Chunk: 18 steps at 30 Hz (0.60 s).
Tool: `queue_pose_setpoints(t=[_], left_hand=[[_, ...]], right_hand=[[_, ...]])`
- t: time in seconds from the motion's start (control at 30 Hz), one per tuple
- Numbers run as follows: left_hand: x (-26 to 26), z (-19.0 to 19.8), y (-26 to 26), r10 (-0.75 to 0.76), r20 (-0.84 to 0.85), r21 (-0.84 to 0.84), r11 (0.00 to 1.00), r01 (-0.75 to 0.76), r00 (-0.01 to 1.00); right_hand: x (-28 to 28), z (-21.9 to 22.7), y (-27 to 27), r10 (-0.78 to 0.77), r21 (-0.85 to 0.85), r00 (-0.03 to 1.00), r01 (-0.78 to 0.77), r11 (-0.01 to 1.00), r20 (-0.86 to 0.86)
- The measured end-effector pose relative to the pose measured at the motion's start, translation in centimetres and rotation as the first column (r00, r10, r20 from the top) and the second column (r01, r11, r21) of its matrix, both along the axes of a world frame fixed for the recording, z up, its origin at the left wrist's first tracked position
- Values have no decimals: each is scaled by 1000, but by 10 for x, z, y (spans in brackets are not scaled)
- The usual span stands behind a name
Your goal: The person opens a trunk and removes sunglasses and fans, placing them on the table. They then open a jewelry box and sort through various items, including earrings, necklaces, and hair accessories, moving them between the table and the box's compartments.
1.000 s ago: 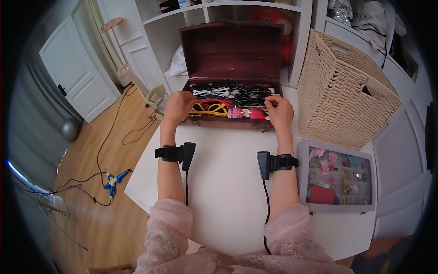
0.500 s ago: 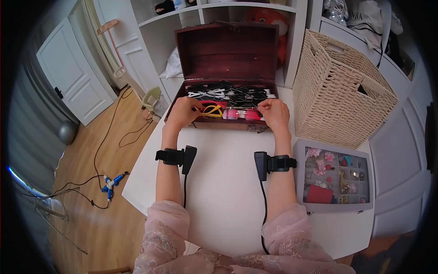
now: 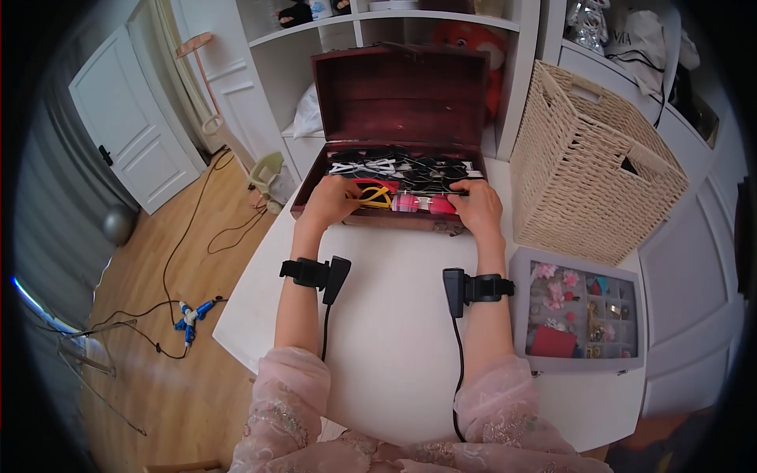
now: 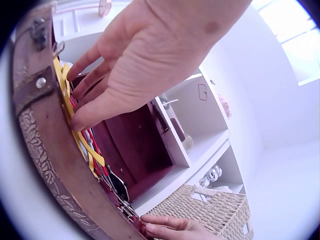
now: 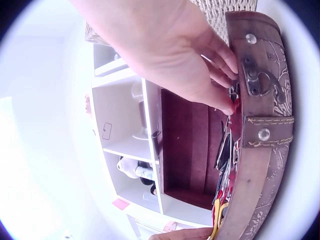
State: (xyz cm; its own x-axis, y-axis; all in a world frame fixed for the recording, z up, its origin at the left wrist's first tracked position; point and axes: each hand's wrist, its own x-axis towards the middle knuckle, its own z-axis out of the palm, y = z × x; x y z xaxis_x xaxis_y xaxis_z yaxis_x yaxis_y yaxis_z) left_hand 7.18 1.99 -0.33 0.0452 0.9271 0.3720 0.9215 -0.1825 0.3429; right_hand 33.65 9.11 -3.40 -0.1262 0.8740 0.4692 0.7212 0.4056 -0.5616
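Both hands' fingers, pinched together a moment ago, have spread: the left hand (image 3: 327, 205) touches yellow glasses (image 4: 89, 149), the right hand (image 3: 479, 209) reaches the pink glasses (image 3: 405, 203). Both pairs lie along the chest's (image 3: 394, 220) near side, seemingly not gripped.

White door (image 3: 130, 122), grey curtain (image 3: 59, 205), wood floor (image 3: 185, 260), white shelving (image 3: 522, 75); bright paned window (image 4: 296, 37)

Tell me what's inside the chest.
Yellow glasses, red glasses, pink glasses; behind, white frames and black ones. The left hand and right hand partly cover the front row; anything underneath is hidden.
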Motion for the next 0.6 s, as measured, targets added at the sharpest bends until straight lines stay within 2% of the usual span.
queue_pose_setpoints(t=[0.1,0.6], left_hand=[[1,0,0,8,7,-12,1000,-8,1000],[2,-8,4,9,-17,31,999,-8,1000]], right_hand=[[0,3,-1,16,-72,999,-14,997,28],[1,8,-2,39,-79,999,-39,996,-10]])
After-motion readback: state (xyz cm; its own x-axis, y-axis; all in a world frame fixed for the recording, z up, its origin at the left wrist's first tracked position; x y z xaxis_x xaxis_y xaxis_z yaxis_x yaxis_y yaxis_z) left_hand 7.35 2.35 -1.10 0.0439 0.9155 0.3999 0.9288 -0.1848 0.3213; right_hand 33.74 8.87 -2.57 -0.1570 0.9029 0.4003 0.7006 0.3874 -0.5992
